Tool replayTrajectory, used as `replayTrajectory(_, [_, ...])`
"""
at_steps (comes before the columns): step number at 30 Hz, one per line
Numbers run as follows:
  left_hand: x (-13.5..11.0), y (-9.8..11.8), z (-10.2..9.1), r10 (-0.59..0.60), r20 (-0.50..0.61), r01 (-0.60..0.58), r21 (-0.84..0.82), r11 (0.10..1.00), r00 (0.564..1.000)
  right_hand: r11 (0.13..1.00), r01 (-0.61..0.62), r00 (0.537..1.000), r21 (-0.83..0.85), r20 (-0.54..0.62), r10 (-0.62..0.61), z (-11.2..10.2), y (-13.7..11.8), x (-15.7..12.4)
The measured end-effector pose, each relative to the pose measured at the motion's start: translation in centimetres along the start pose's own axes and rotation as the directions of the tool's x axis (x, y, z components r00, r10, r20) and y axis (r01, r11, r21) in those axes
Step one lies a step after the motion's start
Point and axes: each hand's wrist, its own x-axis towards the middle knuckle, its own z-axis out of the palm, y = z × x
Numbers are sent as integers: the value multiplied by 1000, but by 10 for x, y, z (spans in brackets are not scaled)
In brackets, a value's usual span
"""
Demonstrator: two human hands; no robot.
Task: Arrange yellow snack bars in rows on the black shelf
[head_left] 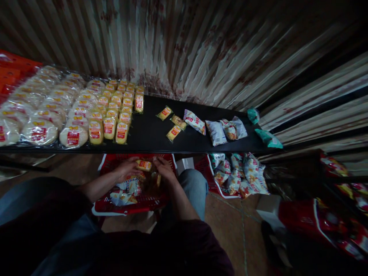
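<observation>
You held a small yellow packet (144, 165) over the far rim of the red basket (135, 206), just below the black shelf's (149, 132) front edge. Your left hand (126, 168) had its fingers clamped on the packet's left end. Your right hand (164, 170) met its right end with fingers curled, though I could not tell whether they gripped. Rows of yellow packets (110, 115) filled the shelf's left end.

Your black shelf (155, 134) runs across in front of you. Take the red-and-white striped packet (194, 121) near its middle as your mark. Just left of it lie three loose yellow packets (174, 133). Farther left you have rows of small yellow packets (115, 111), then round wrapped flatbreads (40, 132) beyond those. Just right of it sit white snack bags (216, 133), touching one another, and past them two green packets (268, 138).
</observation>
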Motion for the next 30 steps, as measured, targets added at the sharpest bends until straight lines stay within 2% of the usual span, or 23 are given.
replayTrajectory(3, [-9, 2, 0, -3, 125, 5, -10, 1000, 992, 975, -45, 993, 219, -98, 68, 0, -8, 0])
replayTrajectory(7, [-19, 6, 2, -34, 283, 27, 29, 999, 959, 908, -26, 997, 419, -56, 55, -3, -18, -3])
replayTrajectory(11, [-23, 7, 4, 16, 401, -27, 21, 999, 916, 868, -72, 997, 491, 0, 83, -10, -33, -13])
replayTrajectory(14, [-25, 9, 5, 46, 465, -36, -31, 999, 884, 842, -102, 994, 529, 96, 60, -16, -42, -20])
replayTrajectory(17, [-29, 12, 6, 92, 483, -23, -148, 989, 871, 818, -105, 988, 566, 153, 21, -21, -45, -22])
replayTrajectory(22, [-29, 17, 10, 206, 416, -79, -302, 950, 886, 781, -44, 985, 623, 157, -70, -22, -48, -24])
replayTrajectory(26, [-25, 18, 12, 267, 413, -113, -361, 926, 871, 787, 28, 971, 616, 170, -168, -19, -51, -29])
replayTrajectory(30, [-24, 21, 20, 272, 384, -129, -359, 924, 882, 817, 63, 971, 573, 153, -183, -17, -50, -29])
